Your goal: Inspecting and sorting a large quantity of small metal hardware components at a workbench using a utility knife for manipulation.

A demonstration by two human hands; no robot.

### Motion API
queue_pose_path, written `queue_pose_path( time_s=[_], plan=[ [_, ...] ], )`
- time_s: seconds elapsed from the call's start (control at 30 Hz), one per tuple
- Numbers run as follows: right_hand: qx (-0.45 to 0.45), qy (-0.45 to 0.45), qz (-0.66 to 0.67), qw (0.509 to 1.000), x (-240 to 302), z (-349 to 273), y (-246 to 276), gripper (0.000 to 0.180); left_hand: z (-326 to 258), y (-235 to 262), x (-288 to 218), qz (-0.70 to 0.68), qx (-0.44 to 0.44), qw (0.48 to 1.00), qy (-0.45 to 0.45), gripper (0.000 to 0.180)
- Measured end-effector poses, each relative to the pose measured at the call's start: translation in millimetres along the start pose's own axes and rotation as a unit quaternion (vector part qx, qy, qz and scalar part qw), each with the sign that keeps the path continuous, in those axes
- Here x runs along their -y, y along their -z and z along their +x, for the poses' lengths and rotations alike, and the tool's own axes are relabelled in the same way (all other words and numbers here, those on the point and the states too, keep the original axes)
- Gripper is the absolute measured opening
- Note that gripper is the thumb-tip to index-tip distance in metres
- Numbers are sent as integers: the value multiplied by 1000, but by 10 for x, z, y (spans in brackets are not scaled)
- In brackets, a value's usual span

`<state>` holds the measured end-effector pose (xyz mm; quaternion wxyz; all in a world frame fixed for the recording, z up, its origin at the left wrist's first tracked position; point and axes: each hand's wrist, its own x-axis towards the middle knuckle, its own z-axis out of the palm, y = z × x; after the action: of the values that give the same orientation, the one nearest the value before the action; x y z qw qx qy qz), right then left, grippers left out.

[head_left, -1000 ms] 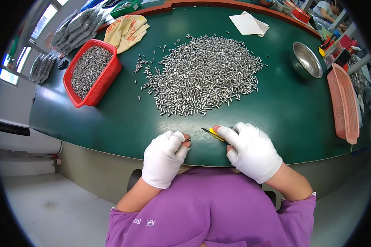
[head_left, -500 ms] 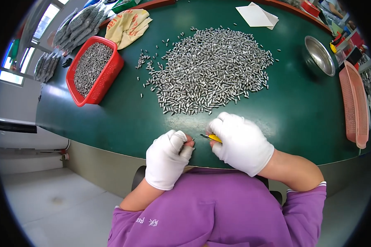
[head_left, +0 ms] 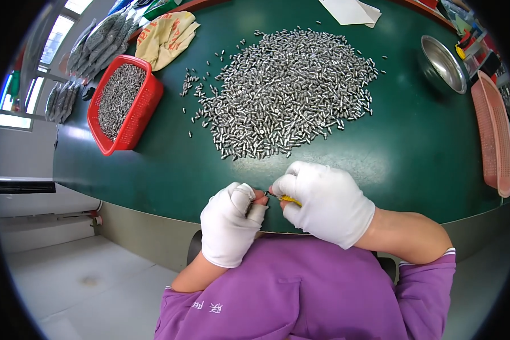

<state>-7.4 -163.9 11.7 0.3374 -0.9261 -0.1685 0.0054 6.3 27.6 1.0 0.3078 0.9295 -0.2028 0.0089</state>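
My left hand (head_left: 230,222), in a white glove with bare fingertips, is closed in a pinch near the table's front edge. What it pinches is too small and too covered to make out. In my right hand (head_left: 326,204), gloved the same way, is a small yellow-handled tool (head_left: 290,200). Its thin tip is mostly hidden between the fingers, close to my left fingertips. Beyond both hands spreads a large heap of small silvery metal pins (head_left: 289,90) on the green table (head_left: 402,164).
At the left stands a red plastic basket (head_left: 143,116) full of similar metal pieces, with a yellowish cloth bag (head_left: 167,39) behind it. White papers (head_left: 351,11) lie at the back. On the right are a steel bowl (head_left: 443,63) and a pink basket (head_left: 490,130).
My right hand has come left, bringing the tool up to my left fingertips; its dark tip showed before and is now mostly covered. My left hand stays nearly in place. The view has shifted slightly.
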Motion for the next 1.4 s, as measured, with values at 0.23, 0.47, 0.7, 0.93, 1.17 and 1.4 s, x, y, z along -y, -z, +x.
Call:
queue_pose_path(
  time_s=[0.23,0.47,0.7,0.93,1.17,1.4],
  plan=[
    [9,-16,24,1000,15,20,26,16,3,6,-16,-1,10,1000,16,17],
    [34,-39,59,997,0,56,57,17,17,2,-30,5,4,1000,7,19],
    [64,-37,64,995,-10,102,98,17,40,15,-41,16,1,1000,-12,23],
    [47,-54,95,993,-4,74,90,17,45,13,-43,24,-13,999,-31,27],
    [49,-26,66,996,-27,97,89,17,61,19,-51,19,-4,999,-32,27],
    [44,-20,54,997,-20,81,57,18,67,57,-38,0,17,1000,-14,19]
  ],
)
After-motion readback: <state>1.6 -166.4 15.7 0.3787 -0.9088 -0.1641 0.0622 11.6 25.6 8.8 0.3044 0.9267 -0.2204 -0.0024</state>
